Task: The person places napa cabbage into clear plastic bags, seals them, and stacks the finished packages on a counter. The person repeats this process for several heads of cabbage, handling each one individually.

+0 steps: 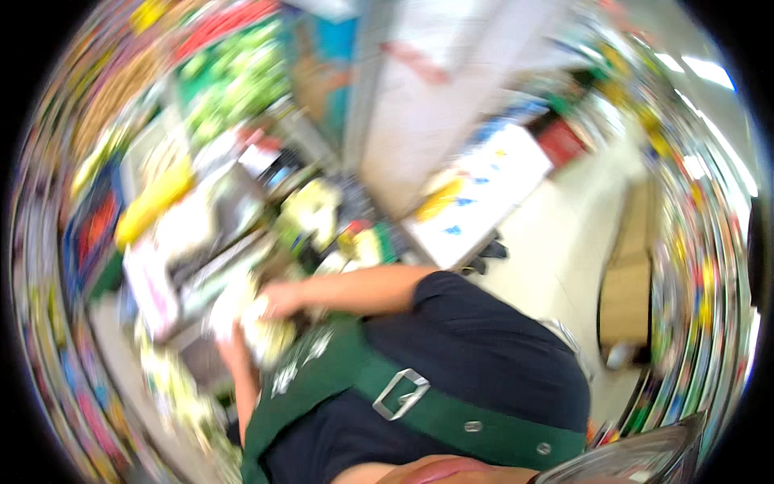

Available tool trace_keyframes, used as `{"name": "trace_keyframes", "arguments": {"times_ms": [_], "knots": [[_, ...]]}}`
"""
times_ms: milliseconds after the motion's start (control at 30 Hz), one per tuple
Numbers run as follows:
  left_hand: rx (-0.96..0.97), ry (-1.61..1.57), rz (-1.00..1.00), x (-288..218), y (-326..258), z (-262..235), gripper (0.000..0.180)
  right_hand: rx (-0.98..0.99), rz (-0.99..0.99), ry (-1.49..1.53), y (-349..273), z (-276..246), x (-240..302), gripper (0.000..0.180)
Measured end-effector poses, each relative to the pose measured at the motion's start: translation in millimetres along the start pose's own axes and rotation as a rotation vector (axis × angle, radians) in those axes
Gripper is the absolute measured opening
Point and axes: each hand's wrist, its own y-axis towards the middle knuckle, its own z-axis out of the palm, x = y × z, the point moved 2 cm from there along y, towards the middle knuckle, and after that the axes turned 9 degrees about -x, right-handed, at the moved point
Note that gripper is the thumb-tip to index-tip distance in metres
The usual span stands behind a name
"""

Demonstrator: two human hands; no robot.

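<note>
Motion blur smears much of the picture. In front of my apron, on the left, I have a pale yellow-white cabbage [270,337] between my hands. My right hand [282,299] reaches across from the right, its fingers closed at the cabbage's upper side. My left hand [232,339] comes up from below and grips its whitish left part. The single fingers are not sharp. More pale leafy vegetables [310,211] lie just beyond my right forearm, and others [181,395] lie below left of my left hand.
Beyond my hands are clear plastic bags [189,226], a yellow package [157,202] and a crate of green vegetables [238,81]. A pale pillar [419,105] rises ahead. To the right stand a white display box [484,194] and a tall cardboard box [627,298] by the shelves.
</note>
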Motion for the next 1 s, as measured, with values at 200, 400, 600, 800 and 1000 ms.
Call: {"name": "trace_keyframes", "arguments": {"times_ms": [200,400,600,800,1000], "knots": [[0.033,-0.018,0.123,6,8,-17,0.059,0.203,0.308,0.106,-2,-2,35,0.051],[0.018,0.07,0.17,20,29,-8,0.069,0.218,0.068,-0.379,31,24,10,0.063],[-0.034,0.106,0.13,33,37,-27,0.068,0.111,0.183,-0.036,21,24,1,0.06],[0.031,-0.197,-0.175,45,38,-29,0.045,0.112,-0.023,-0.174,21,-2,-5,0.041],[0.052,-0.429,0.064,25,7,-14,0.055,0.044,0.211,-0.02,-25,-7,60,0.04]]}}
